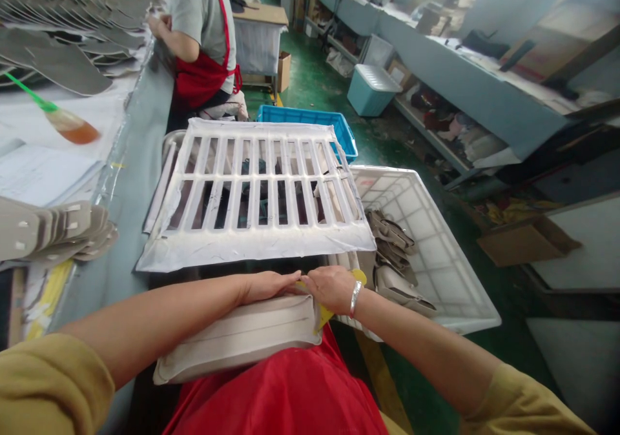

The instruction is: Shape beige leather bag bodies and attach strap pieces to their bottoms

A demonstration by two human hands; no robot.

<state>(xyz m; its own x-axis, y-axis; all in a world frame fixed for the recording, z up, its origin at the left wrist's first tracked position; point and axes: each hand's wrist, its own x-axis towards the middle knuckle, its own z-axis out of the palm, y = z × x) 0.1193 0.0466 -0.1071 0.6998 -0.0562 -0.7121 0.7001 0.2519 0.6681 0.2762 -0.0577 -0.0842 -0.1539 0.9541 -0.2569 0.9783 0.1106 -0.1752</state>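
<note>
A cream boxy piece [252, 328], like a bag with seams along its side, lies across my lap against the red apron [281, 393]. My left hand [268, 285] rests along its upper far edge, fingers stretched toward the right and thumb hidden. At the piece's right end, my right hand [332, 286] is closed with its fingertips meeting those of the left. Yellow parts of a flat-looking tool [327, 317] show below and beside the right palm; its kind is hidden. Just beyond both hands is a white slatted rack [256, 241].
To the right stands a white crate [450, 267] holding taupe bag-like pieces [394, 254]. Behind the rack is a blue crate [346, 135]. The left workbench [121, 164] carries grey cut pieces [68, 67] and an amber-filled bottle [72, 127]. A co-worker [203, 35] is at its far end.
</note>
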